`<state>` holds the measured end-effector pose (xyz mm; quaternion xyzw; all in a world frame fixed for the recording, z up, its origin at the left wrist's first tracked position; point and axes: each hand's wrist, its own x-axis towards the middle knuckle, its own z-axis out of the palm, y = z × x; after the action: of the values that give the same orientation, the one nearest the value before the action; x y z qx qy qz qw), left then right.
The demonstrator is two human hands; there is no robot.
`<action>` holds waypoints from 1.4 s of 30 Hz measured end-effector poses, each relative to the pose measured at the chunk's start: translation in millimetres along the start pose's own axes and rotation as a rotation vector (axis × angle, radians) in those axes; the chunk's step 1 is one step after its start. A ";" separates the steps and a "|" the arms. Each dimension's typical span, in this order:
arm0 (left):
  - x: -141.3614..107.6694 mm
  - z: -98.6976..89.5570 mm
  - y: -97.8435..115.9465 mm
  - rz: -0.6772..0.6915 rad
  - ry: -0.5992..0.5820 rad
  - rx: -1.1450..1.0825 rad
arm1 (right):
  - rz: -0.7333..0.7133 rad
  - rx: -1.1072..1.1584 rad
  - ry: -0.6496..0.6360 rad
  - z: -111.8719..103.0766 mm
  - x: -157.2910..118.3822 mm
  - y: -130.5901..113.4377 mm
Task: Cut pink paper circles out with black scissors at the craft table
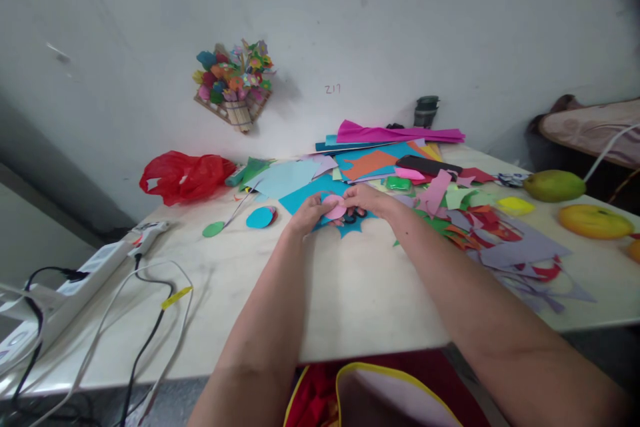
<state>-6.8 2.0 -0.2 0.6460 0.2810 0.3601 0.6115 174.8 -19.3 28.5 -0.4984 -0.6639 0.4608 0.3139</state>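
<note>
A pink paper circle (333,207) is held up between my two hands near the middle of the table. My left hand (309,212) pinches its left edge, and the fingers of my right hand (363,199) are closed on its right edge. Dark rings that look like scissor handles (355,217) show just below my right hand; whether the fingers touch them I cannot tell. Blue paper (305,200) with a jagged cut edge lies beneath. To the left rest a blue paper circle (259,217), on top of other round pieces, and a green paper circle (214,229).
Paper scraps (480,230) are heaped on the right, near a green mango (554,185) and a yellow fruit (595,221). A phone (429,166) lies behind. A red plastic bag (187,177) sits at the back left; a power strip (95,270) and cables run along the left edge.
</note>
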 end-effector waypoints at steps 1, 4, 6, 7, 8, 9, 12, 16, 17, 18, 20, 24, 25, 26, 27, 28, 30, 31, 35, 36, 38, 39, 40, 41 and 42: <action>-0.3 0.7 1.0 -0.010 -0.004 0.001 | 0.005 -0.009 -0.004 -0.2 0.1 0.4; -1.7 3.7 4.6 -0.045 0.010 0.004 | 0.007 -0.048 0.016 1.1 0.6 0.4; -2.5 6.2 6.6 -0.055 0.045 0.013 | -0.003 -0.068 0.056 3.8 1.5 -0.1; -2.7 7.3 7.1 -0.056 0.075 0.020 | -0.007 -0.072 0.079 5.4 2.2 -0.6; -2.8 8.0 7.2 -0.055 0.117 0.021 | -0.012 -0.070 0.104 7.0 2.8 -1.2; -2.8 8.3 7.1 -0.054 0.165 0.016 | -0.015 -0.063 0.133 8.6 3.4 -1.8; -2.0 6.3 5.0 -0.057 0.271 -0.048 | -0.026 0.000 0.222 13.1 4.7 -4.6; 0.5 1.7 1.2 -0.085 0.264 -0.185 | -0.042 0.163 0.325 19.3 6.4 -8.3; 1.3 1.4 0.1 -0.087 0.262 -0.237 | -0.040 0.205 0.345 21.1 7.2 -9.0; 2.0 1.7 -1.0 -0.079 0.254 -0.288 | -0.038 0.247 0.364 22.9 8.3 -9.3; 3.4 3.5 -3.3 -0.029 0.227 -0.391 | -0.047 0.330 0.399 26.4 11.0 -9.3; 5.9 9.7 -6.8 0.083 0.212 -0.511 | -0.088 0.435 0.477 32.2 16.4 -7.2; 6.6 11.5 -7.1 0.097 0.231 -0.519 | -0.092 0.445 0.494 33.7 17.3 -6.7; 7.3 13.3 -7.2 0.101 0.257 -0.523 | -0.094 0.452 0.512 35.4 17.9 -6.4; 8.2 15.2 -7.0 0.100 0.287 -0.527 | -0.097 0.460 0.528 37.2 18.2 -6.3; 9.0 17.3 -6.7 0.092 0.315 -0.528 | -0.100 0.471 0.542 39.3 18.3 -6.5; 11.0 21.7 -5.8 0.069 0.379 -0.541 | -0.105 0.496 0.561 43.6 17.7 -7.4; 12.0 23.9 -5.4 0.063 0.413 -0.550 | -0.107 0.508 0.567 45.7 17.1 -8.1; 15.4 31.0 -4.8 0.048 0.509 -0.570 | -0.107 0.531 0.591 51.8 13.3 -11.1; 15.9 32.0 -4.8 0.043 0.526 -0.570 | -0.105 0.531 0.592 52.8 12.3 -11.7; 16.0 33.0 -4.6 0.032 0.551 -0.564 | -0.101 0.530 0.584 54.2 11.0 -12.4; 15.7 33.1 -4.2 0.031 0.557 -0.560 | -0.101 0.533 0.580 54.7 10.7 -12.4; 15.2 32.9 -3.7 0.031 0.561 -0.556 | -0.102 0.537 0.576 55.1 10.9 -12.0; 14.6 32.6 -3.1 0.031 0.561 -0.554 | -0.102 0.541 0.574 55.3 11.3 -11.3; 13.9 32.3 -2.6 0.032 0.559 -0.551 | -0.099 0.544 0.573 55.5 12.1 -10.2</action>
<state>27.6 -5.6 -0.8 0.3389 0.3195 0.5938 0.6561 118.7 -25.2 16.4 -0.4730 -0.4264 0.4462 0.6288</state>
